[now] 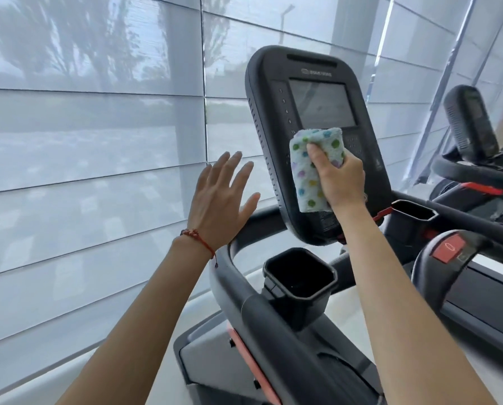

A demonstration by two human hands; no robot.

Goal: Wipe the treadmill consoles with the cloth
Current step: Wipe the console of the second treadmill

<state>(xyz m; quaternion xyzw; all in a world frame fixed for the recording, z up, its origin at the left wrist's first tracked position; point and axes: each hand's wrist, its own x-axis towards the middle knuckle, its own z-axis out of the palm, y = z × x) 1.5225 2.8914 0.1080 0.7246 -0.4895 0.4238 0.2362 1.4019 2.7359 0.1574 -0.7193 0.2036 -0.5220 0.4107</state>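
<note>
Soft bright daylight through sheer window blinds, wide-angle edge distortion.

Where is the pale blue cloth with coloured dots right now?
In the head view, right of centre, the pale blue dotted cloth is gripped by the right hand against the black treadmill console, just below its dark screen.

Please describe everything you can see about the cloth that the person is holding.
The cloth looks like soft, fluffy terry, pale blue-white with green, blue, purple and yellow dots. It is folded into a thick pad that hangs lengthwise. The right hand grips it, thumb across the front, against the lower face of the near console, just under the dark screen. The left hand does not touch it.
</note>
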